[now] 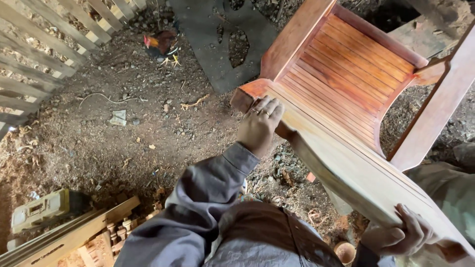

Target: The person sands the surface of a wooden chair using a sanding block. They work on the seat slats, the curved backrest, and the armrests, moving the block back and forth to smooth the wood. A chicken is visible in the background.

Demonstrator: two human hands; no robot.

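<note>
Along the left edge of the frame we note a pale wooden slat fence (44, 44), and at the lower left a yellow-green tool case (42, 210) lying on the dirt floor (123, 143) beside a stack of light timber pieces (84, 237). At upper centre-left a rooster (162, 44) stands on the dirt, next to a dark flat panel (217, 34) with a ragged hole in it.

Moving to the centre, we find the left hand (260, 126), in a grey sleeve (198, 207), laid on the front corner of a reddish wooden chair (346, 84). Its fingers (269, 106) lie together, curled over the corner edge, pressing on the wood; rings show on them.

The chair fills the right half of the frame, tipped over off its legs, its slatted seat facing the camera and its frame running down toward the lower right. At lower right, the right hand (396, 235) grips the chair's lower rail, fingers (413, 222) clamped round the edge. Just left of that hand a small round container (345, 252) sits on the ground.
</note>
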